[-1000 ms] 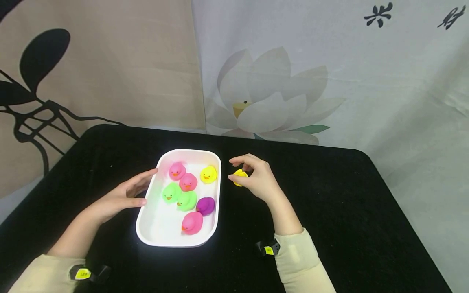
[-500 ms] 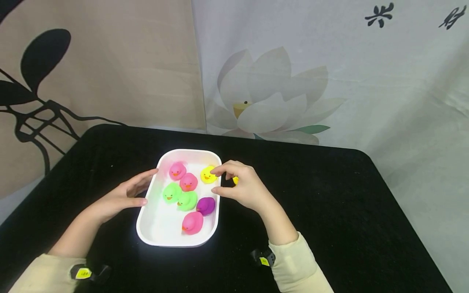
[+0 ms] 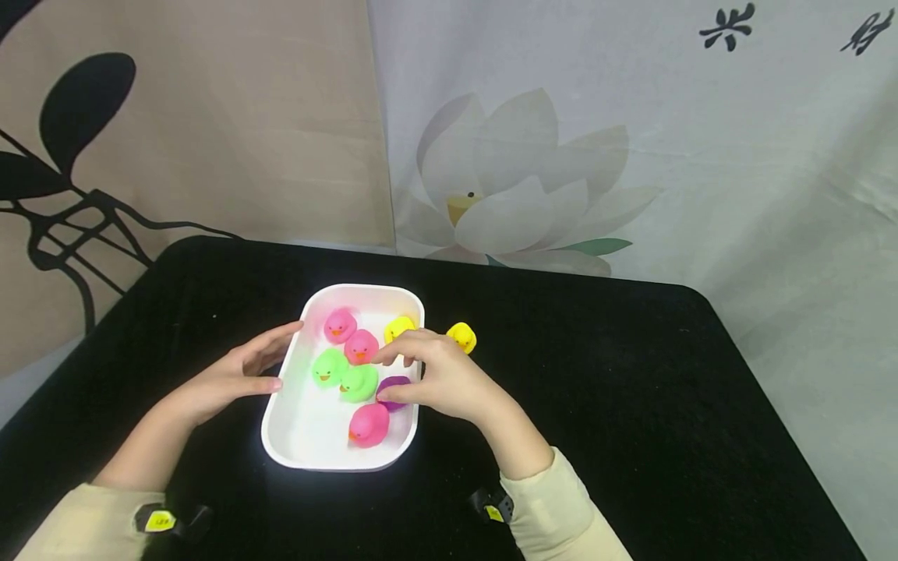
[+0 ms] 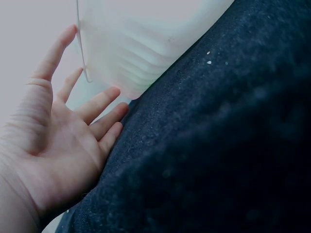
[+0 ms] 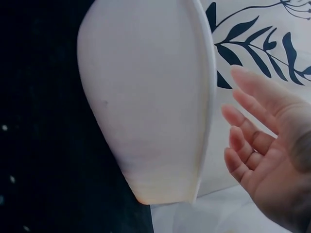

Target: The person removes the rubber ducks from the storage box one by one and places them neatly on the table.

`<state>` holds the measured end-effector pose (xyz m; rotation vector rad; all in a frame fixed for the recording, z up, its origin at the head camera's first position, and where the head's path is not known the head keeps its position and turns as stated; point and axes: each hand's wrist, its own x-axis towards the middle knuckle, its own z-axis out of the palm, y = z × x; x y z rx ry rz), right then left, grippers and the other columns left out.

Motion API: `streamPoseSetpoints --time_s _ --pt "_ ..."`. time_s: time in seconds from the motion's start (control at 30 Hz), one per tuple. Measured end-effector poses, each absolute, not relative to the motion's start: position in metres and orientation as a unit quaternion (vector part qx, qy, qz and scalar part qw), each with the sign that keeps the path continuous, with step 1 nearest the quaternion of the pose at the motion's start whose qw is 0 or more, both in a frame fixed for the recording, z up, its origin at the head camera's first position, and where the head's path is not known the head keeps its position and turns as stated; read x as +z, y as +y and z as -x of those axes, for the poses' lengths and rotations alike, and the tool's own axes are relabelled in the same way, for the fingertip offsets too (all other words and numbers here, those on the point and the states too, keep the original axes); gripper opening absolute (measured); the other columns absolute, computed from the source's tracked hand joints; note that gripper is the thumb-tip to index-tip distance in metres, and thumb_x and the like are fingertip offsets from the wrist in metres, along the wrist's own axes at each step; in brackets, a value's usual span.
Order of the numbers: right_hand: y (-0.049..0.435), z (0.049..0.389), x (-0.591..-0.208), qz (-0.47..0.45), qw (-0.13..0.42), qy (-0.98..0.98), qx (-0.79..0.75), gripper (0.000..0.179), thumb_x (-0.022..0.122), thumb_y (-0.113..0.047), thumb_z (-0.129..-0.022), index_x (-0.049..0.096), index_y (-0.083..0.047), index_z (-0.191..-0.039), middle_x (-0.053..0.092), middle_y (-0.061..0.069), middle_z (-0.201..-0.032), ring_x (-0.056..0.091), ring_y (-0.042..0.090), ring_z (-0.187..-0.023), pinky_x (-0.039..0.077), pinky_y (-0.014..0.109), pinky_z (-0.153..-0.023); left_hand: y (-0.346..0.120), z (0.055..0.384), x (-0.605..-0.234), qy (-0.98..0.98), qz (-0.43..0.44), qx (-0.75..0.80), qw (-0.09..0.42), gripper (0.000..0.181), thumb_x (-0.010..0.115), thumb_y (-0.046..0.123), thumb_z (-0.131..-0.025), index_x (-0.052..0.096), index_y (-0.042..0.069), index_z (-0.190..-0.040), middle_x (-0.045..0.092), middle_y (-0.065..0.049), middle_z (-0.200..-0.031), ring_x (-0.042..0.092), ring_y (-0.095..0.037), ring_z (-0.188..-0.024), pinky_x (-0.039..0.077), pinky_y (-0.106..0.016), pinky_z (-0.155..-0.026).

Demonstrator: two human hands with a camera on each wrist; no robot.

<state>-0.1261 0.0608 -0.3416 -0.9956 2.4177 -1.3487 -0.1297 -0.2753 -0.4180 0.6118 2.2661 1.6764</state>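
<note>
A white tray (image 3: 302,440) bears several small rubber ducks. My left hand (image 3: 224,382) touches its left side with thumb and fingertips, and the left wrist view shows these fingers (image 4: 99,104) spread and fairly straight. Above the tray's right side hovers my right hand (image 3: 445,378), its fingers loosely bent with nothing between them. Its thumb lies across the view of a purple duck (image 3: 394,382); whether they touch, I cannot tell. A yellow duck (image 3: 397,325) in the tray is partly hidden by my fingers. To its left are pink ducks (image 3: 340,326) and green ducks (image 3: 360,382).
Another yellow duck (image 3: 463,336) sits on the black cloth just right of the tray, beyond my right hand. Nearer the front, a larger pink duck (image 3: 369,425) lies in the tray. A printed curtain (image 3: 596,156) hangs behind the table's back edge.
My right hand has moved left and toward me, from around the loose yellow duck to over the tray. That duck stays on the cloth. My left hand has not visibly moved.
</note>
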Motion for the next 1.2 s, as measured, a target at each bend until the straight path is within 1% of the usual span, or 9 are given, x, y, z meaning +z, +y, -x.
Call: streamPoseSetpoints --time_s 0.17,0.23,0.37,0.47,0.63,0.77,0.97,1.1,1.2 --pt "0.056 0.125 -0.345 0.354 0.123 0.815 -0.443 0.042 0.083 -0.02 -0.074 0.068 -0.015 -0.114 0.064 -0.009 -0.109 0.054 0.006 -0.106 0.053 0.024 -0.078 -0.276 0.13 -0.417 0.778 -0.21 0.577 0.13 0.075 0.065 0.012 -0.084 0.028 0.014 -0.149 0.03 -0.014 -0.149 0.029 -0.044 -0.131 0.04 -0.066 -0.09" --pt "0.054 0.126 -0.347 0.367 0.127 0.812 -0.436 0.042 0.083 -0.02 -0.075 0.068 -0.015 -0.114 0.064 -0.009 -0.111 0.054 0.005 -0.107 0.052 0.022 -0.079 -0.276 0.13 -0.417 0.779 -0.209 0.577 0.13 0.075 0.065 0.012 -0.084 0.028 0.014 -0.149 0.03 -0.014 -0.149 0.029 -0.044 -0.131 0.04 -0.066 -0.09" --pt "0.051 0.125 -0.35 0.391 0.134 0.809 -0.417 0.041 0.082 -0.021 -0.076 0.068 -0.015 -0.114 0.065 -0.006 -0.11 0.055 0.003 -0.103 0.05 0.018 -0.08 -0.276 0.13 -0.417 0.781 -0.204 0.575 0.13 0.074 0.065 0.013 -0.084 0.028 0.014 -0.149 0.03 -0.014 -0.15 0.029 -0.045 -0.131 0.039 -0.067 -0.09" --pt "0.048 0.124 -0.353 0.403 0.141 0.81 -0.403 0.041 0.082 -0.021 -0.076 0.068 -0.014 -0.114 0.065 -0.004 -0.11 0.056 0.004 -0.101 0.05 0.017 -0.078 -0.276 0.13 -0.417 0.782 -0.203 0.575 0.131 0.074 0.064 0.013 -0.085 0.028 0.014 -0.149 0.029 -0.015 -0.15 0.028 -0.045 -0.131 0.037 -0.068 -0.091" --pt "0.044 0.122 -0.356 0.408 0.157 0.81 -0.391 0.041 0.082 -0.022 -0.076 0.068 -0.015 -0.114 0.065 -0.007 -0.109 0.058 0.007 -0.099 0.05 0.016 -0.075 -0.276 0.129 -0.417 0.78 -0.208 0.575 0.132 0.074 0.064 0.013 -0.085 0.028 0.013 -0.149 0.029 -0.015 -0.15 0.029 -0.046 -0.131 0.038 -0.068 -0.09" --pt "0.042 0.12 -0.358 0.409 0.16 0.814 -0.38 0.042 0.083 -0.023 -0.075 0.068 -0.016 -0.113 0.065 -0.009 -0.107 0.058 0.006 -0.096 0.05 0.017 -0.074 -0.275 0.129 -0.416 0.777 -0.211 0.578 0.134 0.075 0.064 0.013 -0.084 0.028 0.013 -0.149 0.029 -0.014 -0.149 0.029 -0.045 -0.13 0.039 -0.067 -0.09" --pt "0.039 0.119 -0.362 0.41 0.153 0.827 -0.354 0.042 0.084 -0.026 -0.073 0.069 -0.017 -0.111 0.065 -0.012 -0.098 0.057 0.003 -0.088 0.049 0.015 -0.07 -0.275 0.129 -0.416 0.775 -0.211 0.58 0.137 0.075 0.064 0.013 -0.084 0.027 0.013 -0.149 0.029 -0.015 -0.149 0.028 -0.046 -0.131 0.038 -0.067 -0.09" --pt "0.037 0.117 -0.364 0.404 0.146 0.837 -0.34 0.041 0.085 -0.028 -0.072 0.071 -0.019 -0.11 0.065 -0.015 -0.096 0.055 0.0 -0.088 0.048 0.013 -0.069 -0.275 0.129 -0.416 0.775 -0.211 0.58 0.135 0.074 0.064 0.012 -0.084 0.028 0.014 -0.149 0.029 -0.014 -0.149 0.028 -0.046 -0.131 0.038 -0.067 -0.091" --pt "0.035 0.116 -0.365 0.402 0.135 0.847 -0.32 0.04 0.085 -0.03 -0.071 0.071 -0.021 -0.108 0.065 -0.017 -0.095 0.055 -0.001 -0.088 0.046 0.013 -0.071 -0.275 0.129 -0.417 0.775 -0.212 0.58 0.135 0.074 0.064 0.012 -0.084 0.028 0.014 -0.149 0.029 -0.014 -0.149 0.028 -0.046 -0.131 0.038 -0.068 -0.091"
